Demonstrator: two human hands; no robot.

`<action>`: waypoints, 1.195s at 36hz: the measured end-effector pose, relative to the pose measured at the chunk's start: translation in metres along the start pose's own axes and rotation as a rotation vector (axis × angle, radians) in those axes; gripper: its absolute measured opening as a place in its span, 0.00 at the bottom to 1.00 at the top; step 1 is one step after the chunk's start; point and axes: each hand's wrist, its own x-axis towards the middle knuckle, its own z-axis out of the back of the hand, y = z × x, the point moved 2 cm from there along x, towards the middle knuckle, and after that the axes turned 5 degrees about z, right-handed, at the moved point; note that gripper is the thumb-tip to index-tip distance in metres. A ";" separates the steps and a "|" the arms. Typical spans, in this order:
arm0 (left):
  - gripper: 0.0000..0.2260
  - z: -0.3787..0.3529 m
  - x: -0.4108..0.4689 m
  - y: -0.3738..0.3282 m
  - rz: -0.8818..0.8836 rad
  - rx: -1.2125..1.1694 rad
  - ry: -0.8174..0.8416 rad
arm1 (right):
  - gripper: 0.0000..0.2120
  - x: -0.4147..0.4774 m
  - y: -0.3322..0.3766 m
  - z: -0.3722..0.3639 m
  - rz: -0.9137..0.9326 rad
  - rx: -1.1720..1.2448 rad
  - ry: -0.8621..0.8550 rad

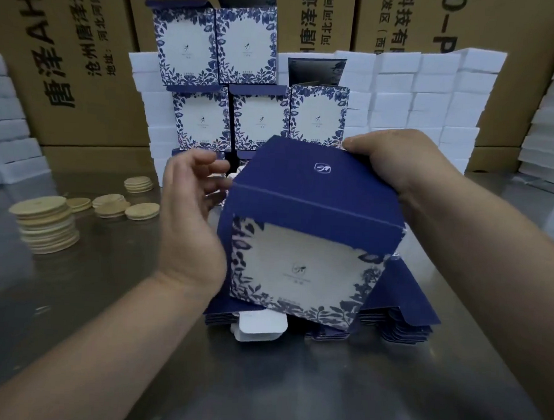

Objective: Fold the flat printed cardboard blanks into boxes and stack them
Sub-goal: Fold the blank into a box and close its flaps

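The box (299, 243) is hanging tilted just above the blanks (401, 316), its blue lid facing up. The right hand (396, 164) is gripping the box's far right corner, fingers curling over the lid edge. The left hand (188, 215) is lying against the box's left wall, fingers loosely spread. Behind the box, finished boxes (261, 119) are standing stacked, and discs (47, 226) are lying to its left.

A folded blue-and-white printed cardboard box (303, 243) is at centre, over a pile of flat blue cardboard blanks (402, 312) on the steel table (260, 385). At twelve o'clock stand stacked finished boxes (261, 119), with white foam blocks (419, 98) behind them. At nine o'clock lie round wooden discs (47, 226).
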 end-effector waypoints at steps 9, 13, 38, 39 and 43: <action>0.18 0.022 -0.020 0.024 -0.227 0.713 0.118 | 0.17 0.011 -0.009 0.012 -0.069 0.303 -0.180; 0.14 0.032 -0.006 0.023 -0.089 0.696 -0.065 | 0.11 0.006 -0.025 0.012 -0.017 0.418 -0.123; 0.11 0.032 -0.007 0.031 0.097 0.508 0.254 | 0.29 -0.026 -0.084 0.005 0.322 -0.113 0.342; 0.12 0.033 -0.007 0.032 0.101 0.540 0.253 | 0.28 -0.027 -0.083 0.005 0.340 -0.123 0.347; 0.13 0.034 -0.009 0.034 0.117 0.582 0.268 | 0.30 -0.034 -0.080 0.000 0.361 -0.173 0.371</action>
